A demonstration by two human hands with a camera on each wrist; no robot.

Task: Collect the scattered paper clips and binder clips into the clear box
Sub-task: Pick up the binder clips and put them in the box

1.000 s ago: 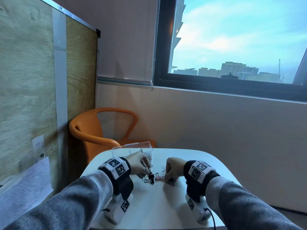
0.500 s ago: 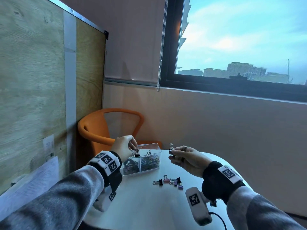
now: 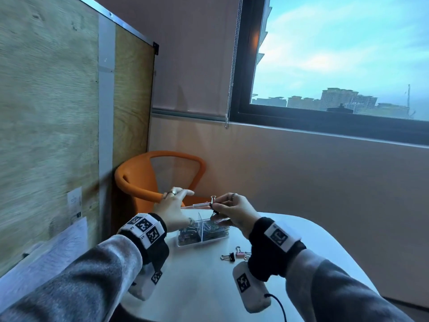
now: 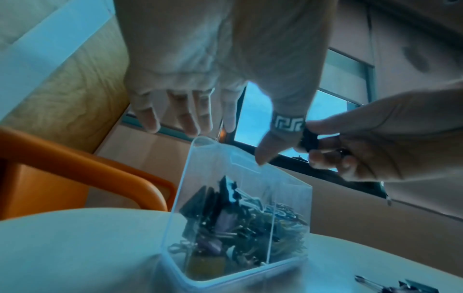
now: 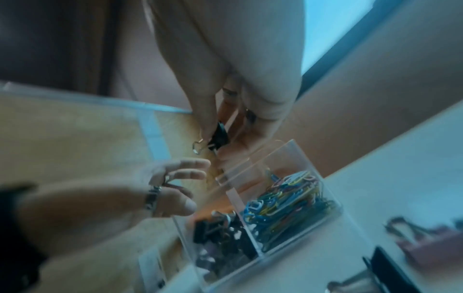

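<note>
One black binder clip [image 3: 212,204] is pinched between the thumb and fingers of the right hand [image 3: 234,211], held just above the clear box [image 3: 202,231], so this drop looks a moment from done. Beside it, the left hand [image 3: 173,209] hovers over the box's other end with fingers spread and relaxed, holding nothing. Below both hands the box stands on the white table [image 3: 290,247], divided in two: dark binder clips [image 5: 220,236] fill the compartment under the left hand, coloured paper clips [image 5: 288,196] the one under the right. Nearer the right wrist, a few loose binder clips [image 3: 234,253], black and pink, lie on the table waiting to be gathered. No loose paper clips show.
</note>
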